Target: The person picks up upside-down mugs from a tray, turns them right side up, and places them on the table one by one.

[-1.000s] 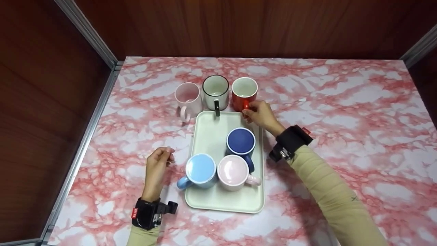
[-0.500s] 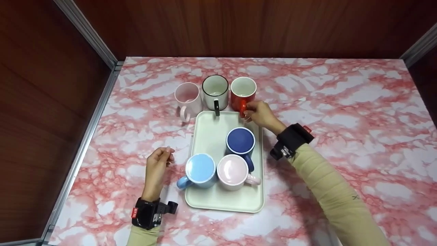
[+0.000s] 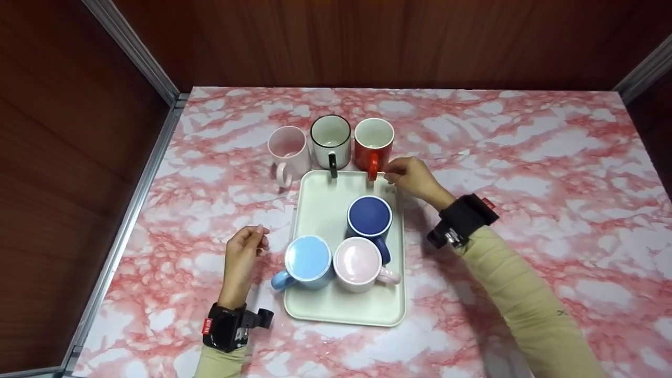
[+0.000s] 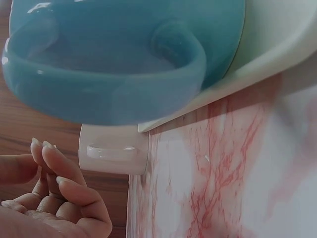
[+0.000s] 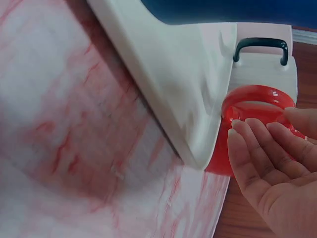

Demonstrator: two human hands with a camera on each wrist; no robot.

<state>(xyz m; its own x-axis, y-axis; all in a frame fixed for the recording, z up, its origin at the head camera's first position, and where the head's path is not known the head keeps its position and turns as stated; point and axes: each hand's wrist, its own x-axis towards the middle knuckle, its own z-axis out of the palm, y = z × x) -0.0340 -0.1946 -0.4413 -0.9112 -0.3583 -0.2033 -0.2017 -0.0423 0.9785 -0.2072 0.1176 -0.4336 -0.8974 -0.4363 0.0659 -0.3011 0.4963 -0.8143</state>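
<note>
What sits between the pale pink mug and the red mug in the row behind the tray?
One thing: the white mug with a black rim and black handle stands between the pale pink mug and the red mug. The head view shows it.

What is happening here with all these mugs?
A person's right hand is beside the handle of the red mug, fingers loose and gripping nothing. This mug stands upright in a row with two others behind the pale tray. Three mugs sit upside down on the tray. The left hand rests idle nearby.
</note>
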